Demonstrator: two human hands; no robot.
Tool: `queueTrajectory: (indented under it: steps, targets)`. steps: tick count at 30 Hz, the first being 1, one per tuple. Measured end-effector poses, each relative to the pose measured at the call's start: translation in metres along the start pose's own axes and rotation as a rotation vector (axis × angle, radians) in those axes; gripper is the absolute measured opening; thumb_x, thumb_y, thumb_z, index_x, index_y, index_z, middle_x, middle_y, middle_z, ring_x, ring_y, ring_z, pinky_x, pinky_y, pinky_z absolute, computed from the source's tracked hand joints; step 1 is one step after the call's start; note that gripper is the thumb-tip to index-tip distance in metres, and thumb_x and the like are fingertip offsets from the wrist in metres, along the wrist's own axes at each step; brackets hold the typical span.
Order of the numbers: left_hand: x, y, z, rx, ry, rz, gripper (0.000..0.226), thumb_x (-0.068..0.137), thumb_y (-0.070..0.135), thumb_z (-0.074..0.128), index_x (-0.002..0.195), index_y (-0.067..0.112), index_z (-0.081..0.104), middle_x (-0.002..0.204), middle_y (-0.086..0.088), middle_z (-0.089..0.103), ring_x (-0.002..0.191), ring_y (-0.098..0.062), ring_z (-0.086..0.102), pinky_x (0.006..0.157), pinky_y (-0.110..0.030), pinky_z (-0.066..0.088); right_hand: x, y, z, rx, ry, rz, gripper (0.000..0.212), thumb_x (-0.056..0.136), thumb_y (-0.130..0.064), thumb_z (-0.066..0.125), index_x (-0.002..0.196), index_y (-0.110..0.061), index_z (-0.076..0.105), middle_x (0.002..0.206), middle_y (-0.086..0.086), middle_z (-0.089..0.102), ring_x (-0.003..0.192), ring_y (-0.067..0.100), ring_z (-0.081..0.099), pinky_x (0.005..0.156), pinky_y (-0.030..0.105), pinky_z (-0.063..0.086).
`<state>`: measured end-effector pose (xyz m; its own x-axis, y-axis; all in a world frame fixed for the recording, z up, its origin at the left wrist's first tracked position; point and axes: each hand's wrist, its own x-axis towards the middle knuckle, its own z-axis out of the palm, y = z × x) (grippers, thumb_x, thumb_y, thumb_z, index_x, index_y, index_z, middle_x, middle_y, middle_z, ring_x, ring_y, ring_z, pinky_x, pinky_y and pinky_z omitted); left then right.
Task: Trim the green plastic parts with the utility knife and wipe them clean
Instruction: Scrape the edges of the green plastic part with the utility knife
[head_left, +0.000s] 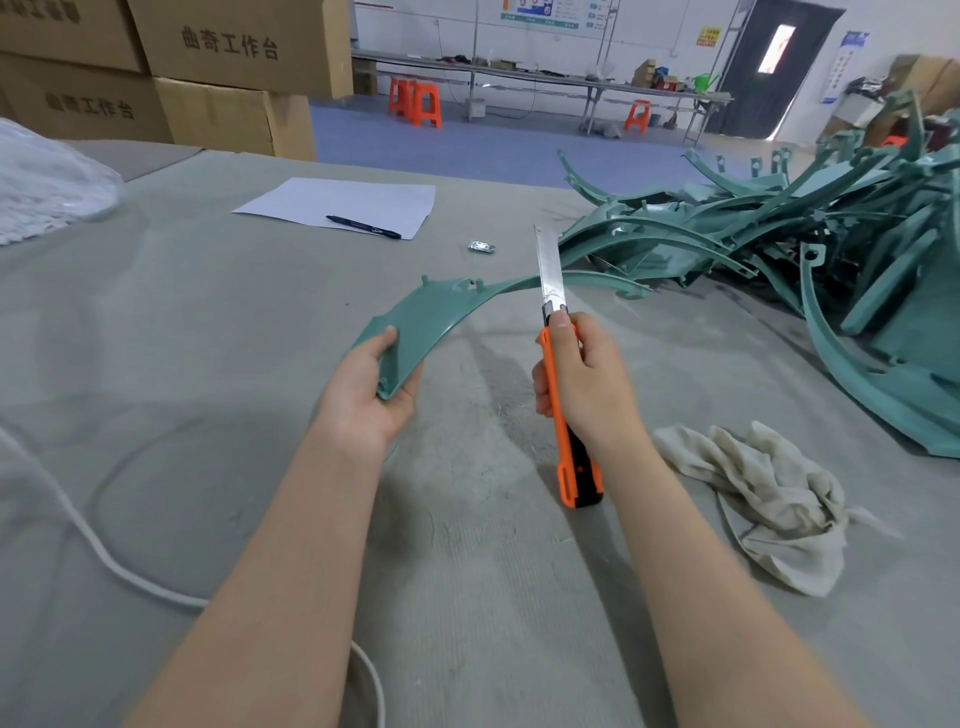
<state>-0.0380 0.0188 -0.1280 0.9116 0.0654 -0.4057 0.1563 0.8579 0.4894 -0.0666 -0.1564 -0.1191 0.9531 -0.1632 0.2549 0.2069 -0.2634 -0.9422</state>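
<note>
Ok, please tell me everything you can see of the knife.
The knife has an orange and black handle, plastic by its look, and a long silver blade pushed far out. It is held over the table, blade pointing away from the person and leaning slightly left. The right hand grips the middle of the handle, thumb near the blade's base. In view the blade crosses the thin end of the green part; whether they touch cannot be told.

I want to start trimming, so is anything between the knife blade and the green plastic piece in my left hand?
Nothing visible does. The right hand grips the orange utility knife, its bare silver blade crossing the thin arm of the curved green plastic part that the left hand holds.
</note>
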Motion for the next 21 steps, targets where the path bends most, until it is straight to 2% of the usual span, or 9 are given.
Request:
queueTrajectory:
  steps: [6, 11, 14, 18, 21]
  targets:
    - [0.000, -0.001, 0.002, -0.001, -0.012, 0.000, 0.025, 0.094, 0.005, 0.057, 0.119, 0.002, 0.057, 0.094, -0.012, 0.066, 0.081, -0.021, 0.065, 0.066, -0.030, 0.058, -0.005, -0.005, 0.003, -0.028, -0.088, -0.037, 0.032, 0.102, -0.033, 0.040, 0.082, -0.011, 0.049, 0.054, 0.005, 0.051, 0.041, 0.013, 0.046, 0.042, 0.024, 0.041]
    - [0.000, -0.004, 0.004, 0.052, -0.017, 0.006, 0.009, 0.095, 0.004, 0.053, 0.103, 0.004, 0.058, 0.088, -0.011, 0.065, 0.068, -0.018, 0.065, 0.061, -0.026, 0.057, -0.011, -0.007, 0.015, -0.118, -0.210, -0.095, 0.030, 0.101, -0.032, 0.044, 0.080, -0.011, 0.050, 0.051, 0.002, 0.051, 0.039, 0.011, 0.046, 0.039, 0.019, 0.039]
    - [0.000, 0.000, 0.004, 0.035, -0.020, 0.001, 0.011, 0.095, 0.005, 0.055, 0.105, 0.003, 0.058, 0.089, -0.012, 0.065, 0.075, -0.020, 0.064, 0.062, -0.027, 0.057, -0.010, -0.007, 0.011, -0.100, -0.176, -0.090, 0.029, 0.101, -0.032, 0.044, 0.082, -0.011, 0.052, 0.052, 0.001, 0.052, 0.040, 0.011, 0.047, 0.040, 0.021, 0.042]
    - [-0.002, 0.001, 0.004, 0.031, -0.017, 0.006, 0.007, 0.095, 0.005, 0.054, 0.100, 0.003, 0.058, 0.089, -0.011, 0.065, 0.077, -0.020, 0.064, 0.061, -0.026, 0.057, -0.005, -0.005, 0.003, -0.054, -0.035, -0.071, 0.028, 0.102, -0.031, 0.042, 0.080, -0.014, 0.050, 0.061, 0.006, 0.050, 0.042, 0.006, 0.046, 0.040, 0.019, 0.040]
    - [-0.002, 0.001, 0.004, 0.027, -0.003, 0.009, 0.008, 0.095, 0.005, 0.054, 0.102, 0.003, 0.058, 0.091, -0.011, 0.064, 0.076, -0.020, 0.064, 0.061, -0.026, 0.057, -0.003, -0.003, 0.001, -0.071, -0.019, -0.053, 0.029, 0.102, -0.031, 0.041, 0.079, -0.014, 0.049, 0.062, 0.008, 0.050, 0.042, 0.007, 0.046, 0.040, 0.018, 0.039]
